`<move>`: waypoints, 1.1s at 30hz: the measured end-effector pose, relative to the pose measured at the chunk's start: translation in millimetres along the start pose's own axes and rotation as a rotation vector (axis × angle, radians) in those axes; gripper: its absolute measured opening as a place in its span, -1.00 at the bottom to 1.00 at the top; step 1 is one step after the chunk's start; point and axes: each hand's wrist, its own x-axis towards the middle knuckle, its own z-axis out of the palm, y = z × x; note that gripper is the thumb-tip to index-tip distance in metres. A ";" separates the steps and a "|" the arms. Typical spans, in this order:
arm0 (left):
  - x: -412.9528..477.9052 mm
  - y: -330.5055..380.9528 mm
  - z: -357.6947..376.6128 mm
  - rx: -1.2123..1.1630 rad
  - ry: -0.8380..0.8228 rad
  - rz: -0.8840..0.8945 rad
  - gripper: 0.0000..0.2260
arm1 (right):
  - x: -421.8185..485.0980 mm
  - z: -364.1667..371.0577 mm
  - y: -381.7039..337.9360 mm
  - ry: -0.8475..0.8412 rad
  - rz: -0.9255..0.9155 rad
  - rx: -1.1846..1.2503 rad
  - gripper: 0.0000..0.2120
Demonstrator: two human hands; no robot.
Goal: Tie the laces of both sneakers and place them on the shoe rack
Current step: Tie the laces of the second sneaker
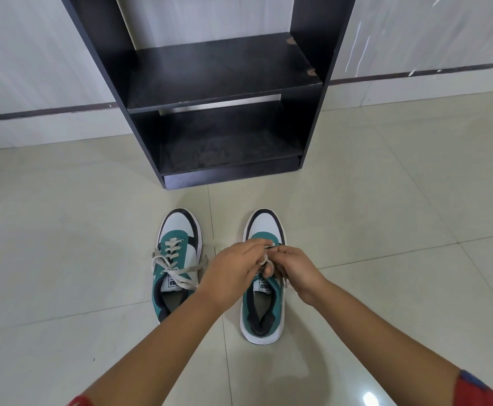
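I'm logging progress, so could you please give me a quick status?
Left hand and right hand both pinching right sneaker laces. Left sneaker laces loose. Shoe rack holds no shoes; nothing blocking.

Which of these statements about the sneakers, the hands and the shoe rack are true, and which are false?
1. Both hands (left hand, right hand) work on the laces of the right sneaker. True.
2. The left sneaker stands on the shoe rack. False: it is on the floor.
3. The left sneaker's laces hang loose. True.
4. A shoe lies on the lower shelf. False: both visible shelves hold nothing.
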 end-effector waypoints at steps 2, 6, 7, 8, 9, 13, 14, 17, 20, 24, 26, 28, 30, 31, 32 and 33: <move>0.3 -4.4 1.3 0.103 -0.022 0.089 -0.85 | 3.0 1.9 2.9 0.015 0.015 -0.008 -0.87; 0.9 -2.6 0.3 0.289 -0.032 0.152 -0.71 | 1.9 3.5 5.2 0.027 -0.012 0.003 -0.86; 2.1 0.4 -0.4 0.306 -0.030 0.100 -0.73 | -0.7 5.3 5.4 0.026 -0.028 -0.002 -0.81; 3.6 4.0 -1.5 0.264 -0.036 -0.009 -0.77 | -3.8 7.2 5.7 0.034 -0.036 -0.027 -0.75; 5.7 7.9 -3.5 0.161 -0.061 -0.159 -0.84 | -6.7 8.9 5.3 0.050 -0.037 -0.052 -0.66; 16.5 7.8 -6.3 -0.382 -0.210 -0.551 -0.81 | -15.0 11.9 4.7 0.158 -0.103 -0.112 -0.48; 17.9 7.0 -9.1 -0.469 -0.234 -0.595 -0.78 | -16.6 12.7 4.0 0.169 -0.126 -0.120 -0.48; 17.8 6.2 -13.8 -0.799 -0.245 -0.806 -0.78 | -22.7 11.1 8.6 0.211 -0.288 -0.272 -0.53; 9.5 -1.2 -9.0 -1.010 -0.179 -0.956 -0.80 | -24.4 6.4 22.7 0.330 -0.431 -0.739 -0.60; 4.0 -1.4 -5.8 -1.001 -0.144 -0.980 -0.81 | -24.8 13.5 29.6 0.323 -0.228 -0.341 -0.85; 4.3 -0.4 -6.8 -0.957 -0.123 -0.970 -0.81 | -28.2 21.1 27.9 0.360 -0.162 -0.157 -0.85; 4.1 -0.1 -8.3 -0.939 -0.120 -0.960 -0.82 | -29.8 23.4 24.0 0.372 -0.087 -0.004 -0.81; 3.5 -0.2 -9.1 -0.957 -0.110 -0.956 -0.83 | -30.6 23.5 19.1 0.344 -0.032 0.157 -0.78; 3.3 0.4 -9.2 -0.974 -0.099 -0.959 -0.84 | -30.6 23.2 17.4 0.348 -0.009 0.221 -0.83; 3.0 0.9 -8.7 -0.993 -0.090 -0.973 -0.86 | -30.5 23.0 17.0 0.367 0.007 0.263 -0.92; 2.8 1.8 -8.0 -1.020 -0.082 -0.997 -0.88 | -32.1 23.4 16.6 0.389 0.017 0.289 -0.97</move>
